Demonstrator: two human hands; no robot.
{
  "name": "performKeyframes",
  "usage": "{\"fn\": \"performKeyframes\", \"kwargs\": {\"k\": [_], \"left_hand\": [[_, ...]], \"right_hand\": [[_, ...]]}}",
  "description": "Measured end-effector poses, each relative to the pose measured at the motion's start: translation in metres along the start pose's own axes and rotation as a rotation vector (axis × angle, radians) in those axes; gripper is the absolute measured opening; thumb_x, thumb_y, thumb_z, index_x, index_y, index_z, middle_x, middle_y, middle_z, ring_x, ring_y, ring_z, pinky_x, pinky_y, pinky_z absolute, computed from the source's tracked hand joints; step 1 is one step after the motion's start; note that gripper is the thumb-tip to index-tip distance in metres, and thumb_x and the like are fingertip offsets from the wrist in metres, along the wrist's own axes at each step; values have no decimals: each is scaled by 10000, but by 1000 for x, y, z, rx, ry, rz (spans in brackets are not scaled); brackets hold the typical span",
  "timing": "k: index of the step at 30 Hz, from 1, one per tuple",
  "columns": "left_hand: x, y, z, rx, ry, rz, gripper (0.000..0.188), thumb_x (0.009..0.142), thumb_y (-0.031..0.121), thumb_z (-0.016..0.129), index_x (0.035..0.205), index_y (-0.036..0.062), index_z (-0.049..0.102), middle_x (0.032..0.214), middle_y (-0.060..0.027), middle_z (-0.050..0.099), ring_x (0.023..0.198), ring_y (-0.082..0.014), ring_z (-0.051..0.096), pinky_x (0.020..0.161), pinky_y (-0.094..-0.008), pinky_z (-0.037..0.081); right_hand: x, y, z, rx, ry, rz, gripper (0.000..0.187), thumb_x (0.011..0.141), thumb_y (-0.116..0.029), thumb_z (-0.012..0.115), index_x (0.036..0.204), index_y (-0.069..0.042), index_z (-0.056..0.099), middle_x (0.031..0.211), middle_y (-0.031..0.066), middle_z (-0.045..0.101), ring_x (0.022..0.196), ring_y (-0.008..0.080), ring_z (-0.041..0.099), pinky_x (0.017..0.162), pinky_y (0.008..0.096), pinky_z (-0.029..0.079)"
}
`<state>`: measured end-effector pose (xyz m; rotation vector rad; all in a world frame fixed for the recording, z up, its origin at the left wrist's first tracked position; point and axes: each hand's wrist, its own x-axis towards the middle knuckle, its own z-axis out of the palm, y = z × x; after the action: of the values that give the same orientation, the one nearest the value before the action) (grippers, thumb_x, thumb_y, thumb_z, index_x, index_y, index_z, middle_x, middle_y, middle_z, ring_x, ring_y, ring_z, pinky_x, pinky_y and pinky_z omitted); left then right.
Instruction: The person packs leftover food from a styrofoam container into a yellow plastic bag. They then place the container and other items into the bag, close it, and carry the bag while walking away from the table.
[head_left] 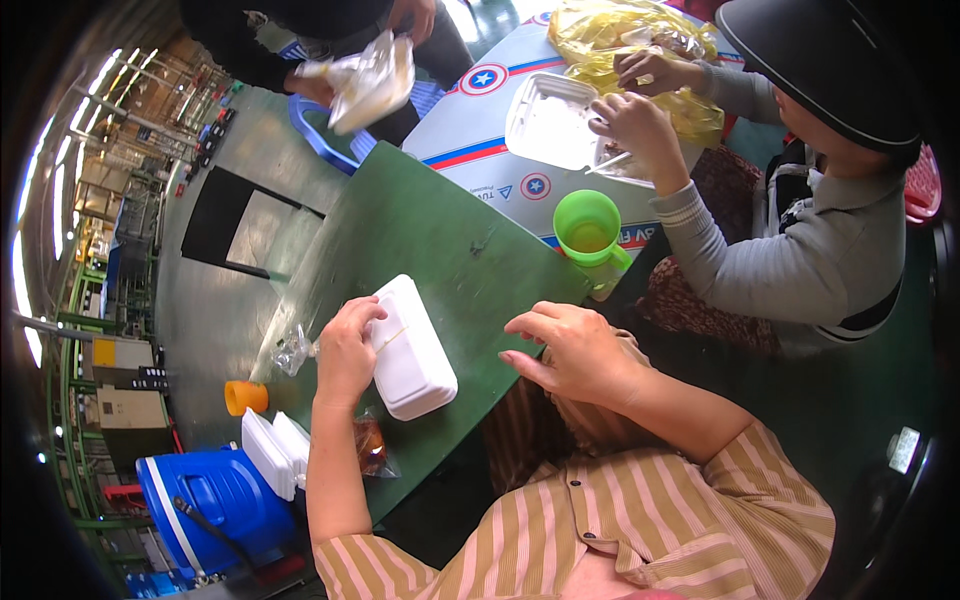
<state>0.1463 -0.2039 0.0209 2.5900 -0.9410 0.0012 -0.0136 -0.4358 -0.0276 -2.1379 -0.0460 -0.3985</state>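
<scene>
A closed white foam food box (pixel 412 350) lies slantwise on the green table, a thin rubber band across its lid. My left hand (pixel 347 345) is at the box's left side, its fingers curled over the edge near the band. To the right of the box, my right hand (pixel 575 350) hovers by the table edge, holding nothing, thumb and fingers apart. Beside my left forearm lies a clear plastic bag (pixel 372 445) with something reddish-brown in it; the forearm partly hides it.
A green mug (pixel 588 228) stands at the table's far right corner. Crumpled clear plastic (pixel 292 350), an orange cup (pixel 246 398), white foam boxes (pixel 268 455) and a blue cooler (pixel 215 510) are on the left. Opposite, a co-worker handles an open foam box (pixel 550 122); another person holds a bagged box (pixel 372 88).
</scene>
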Motion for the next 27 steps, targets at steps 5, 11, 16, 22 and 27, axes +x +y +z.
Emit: {"fn": "performKeyframes", "kwargs": {"k": [5, 11, 16, 22, 27], "left_hand": [[9, 19, -2, 41, -50, -84, 284, 696, -104, 598, 965, -14, 587, 908, -144, 633, 696, -206, 635, 659, -293, 509], [43, 35, -7, 39, -184, -89, 332, 682, 89, 724, 983, 40, 592, 919, -126, 626, 681, -238, 617, 649, -327, 493], [130, 48, 12, 69, -107, 279, 287, 703, 115, 716, 961, 40, 612, 963, -116, 618, 790, -251, 618, 696, -341, 485], [291, 82, 90, 15, 38, 440, 238, 749, 167, 691, 937, 25, 655, 909, -150, 636, 821, -270, 622, 749, -357, 479], [390, 163, 183, -24, -102, 288, 332, 762, 313, 688, 1074, 208, 648, 1027, -130, 634, 970, -280, 598, 870, -369, 450]], "right_hand": [[-1, 2, -2, -16, -1, -12, 235, 767, -251, 687, 901, -68, 628, 788, 78, 601, 712, 240, 616, 642, 328, 502], [-1, 4, -4, 13, 31, -77, 237, 764, -248, 685, 890, -56, 624, 785, 98, 597, 712, 267, 609, 642, 342, 503], [-2, 5, -6, 29, 3, -98, 231, 767, -248, 663, 862, -49, 593, 783, 113, 569, 742, 281, 595, 666, 365, 492], [1, 3, -7, 72, -37, -127, 234, 784, -255, 645, 862, -47, 571, 761, 112, 551, 722, 282, 583, 644, 366, 486], [0, 15, -15, 164, 2, -99, 239, 772, -238, 660, 898, -44, 601, 747, 92, 575, 676, 254, 589, 600, 342, 487]]}}
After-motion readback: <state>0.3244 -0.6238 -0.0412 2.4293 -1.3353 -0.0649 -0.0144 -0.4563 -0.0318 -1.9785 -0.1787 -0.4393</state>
